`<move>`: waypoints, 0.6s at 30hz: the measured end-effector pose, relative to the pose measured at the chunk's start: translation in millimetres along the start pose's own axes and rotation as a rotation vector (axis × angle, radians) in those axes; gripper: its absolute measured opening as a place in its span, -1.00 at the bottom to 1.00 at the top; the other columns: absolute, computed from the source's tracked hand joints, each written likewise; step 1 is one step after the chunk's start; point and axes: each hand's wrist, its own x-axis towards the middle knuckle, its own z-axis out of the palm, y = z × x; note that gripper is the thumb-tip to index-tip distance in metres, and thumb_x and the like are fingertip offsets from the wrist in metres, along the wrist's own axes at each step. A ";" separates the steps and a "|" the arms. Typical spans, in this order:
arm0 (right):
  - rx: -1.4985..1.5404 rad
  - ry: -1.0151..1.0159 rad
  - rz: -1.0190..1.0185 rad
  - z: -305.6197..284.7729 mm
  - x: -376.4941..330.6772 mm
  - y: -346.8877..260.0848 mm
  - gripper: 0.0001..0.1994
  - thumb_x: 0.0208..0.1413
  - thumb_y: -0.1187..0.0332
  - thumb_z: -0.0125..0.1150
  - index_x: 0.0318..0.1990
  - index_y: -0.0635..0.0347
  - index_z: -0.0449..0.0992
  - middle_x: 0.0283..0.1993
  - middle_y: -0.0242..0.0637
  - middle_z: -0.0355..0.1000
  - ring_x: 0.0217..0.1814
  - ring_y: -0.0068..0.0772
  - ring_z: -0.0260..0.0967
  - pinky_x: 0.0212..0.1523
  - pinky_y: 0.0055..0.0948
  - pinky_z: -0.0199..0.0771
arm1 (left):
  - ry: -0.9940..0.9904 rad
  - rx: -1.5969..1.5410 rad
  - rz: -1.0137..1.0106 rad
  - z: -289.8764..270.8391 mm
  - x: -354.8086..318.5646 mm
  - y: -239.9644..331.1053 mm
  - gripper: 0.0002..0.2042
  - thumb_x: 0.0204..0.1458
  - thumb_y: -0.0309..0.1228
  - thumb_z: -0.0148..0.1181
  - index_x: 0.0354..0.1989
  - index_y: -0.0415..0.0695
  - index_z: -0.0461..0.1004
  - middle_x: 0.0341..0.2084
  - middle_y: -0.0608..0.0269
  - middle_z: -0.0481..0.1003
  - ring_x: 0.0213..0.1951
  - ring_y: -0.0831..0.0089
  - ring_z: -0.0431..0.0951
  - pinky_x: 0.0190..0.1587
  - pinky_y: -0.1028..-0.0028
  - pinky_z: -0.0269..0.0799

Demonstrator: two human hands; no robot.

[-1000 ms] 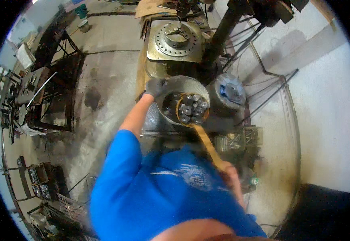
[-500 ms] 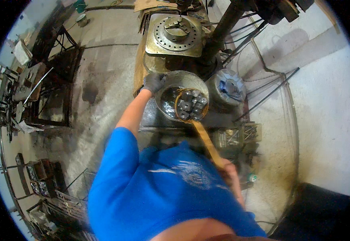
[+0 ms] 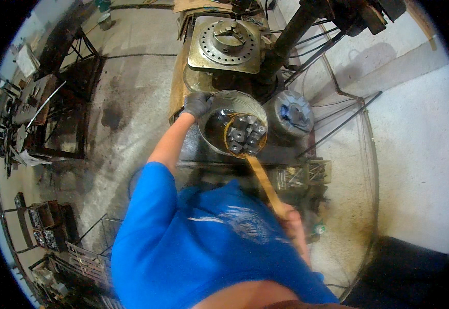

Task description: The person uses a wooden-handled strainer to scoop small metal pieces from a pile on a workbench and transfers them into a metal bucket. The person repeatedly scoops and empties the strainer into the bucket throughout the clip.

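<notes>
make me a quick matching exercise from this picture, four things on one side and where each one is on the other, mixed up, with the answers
Things
1. left hand
2. right hand
3. dark metal pieces
4. chuck

Places
A. in the round strainer
B. on top of the round plate ringed with holes
C. gloved, at the rim of the metal bucket
D. on the wooden handle

Pairs: 1-C, 2-D, 3-A, 4-B

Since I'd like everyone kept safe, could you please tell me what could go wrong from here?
The strainer, heaped with metal blocks, could tip, as the right grip holds its wooden handle well away from the load. Blocks near its rim might drop into the bucket. What looks like dark liquid there could splash the left forearm.
</notes>
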 end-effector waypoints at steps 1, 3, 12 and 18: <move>0.001 -0.007 0.003 -0.3 -0.2 -0.4 -0.21 -0.41 0.21 0.32 0.05 0.43 0.15 -0.61 -0.37 0.27 -0.77 -0.68 0.10 -0.82 -0.74 -0.04 | -0.005 0.004 0.000 1.6 1.0 -1.0 -0.75 -0.10 -0.20 0.07 -0.31 -0.05 0.52 -0.41 0.08 0.49 -0.34 0.14 0.49 -0.23 0.28 0.37; -0.007 -0.044 0.017 -3.6 0.3 -1.1 -0.22 -0.40 0.21 0.33 0.04 0.43 0.16 -0.59 -0.35 0.29 -0.77 -0.67 0.12 -0.82 -0.74 0.01 | -0.015 0.015 0.001 3.6 3.7 -3.0 -0.74 -0.10 -0.19 0.06 -0.31 -0.04 0.52 -0.42 0.08 0.49 -0.34 0.14 0.49 -0.23 0.28 0.37; 0.061 -0.032 0.017 16.2 -1.5 -3.4 -0.29 -0.36 0.25 0.30 0.02 0.39 0.18 -0.60 -0.33 0.28 -0.78 -0.69 0.14 -0.84 -0.71 0.09 | -0.080 0.068 -0.044 4.2 5.7 -4.9 -0.73 -0.08 -0.12 -0.01 -0.27 0.10 0.51 -0.37 0.13 0.49 -0.30 0.16 0.49 -0.20 0.25 0.36; -0.028 0.018 0.016 16.1 -4.7 -5.2 -0.29 -0.36 0.23 0.30 0.01 0.38 0.19 -0.64 -0.37 0.26 -0.79 -0.70 0.10 -0.83 -0.73 0.06 | -0.042 0.050 -0.021 6.8 5.8 -5.2 -0.73 -0.07 -0.15 0.03 -0.31 -0.03 0.52 -0.42 0.05 0.49 -0.35 0.12 0.49 -0.25 0.26 0.36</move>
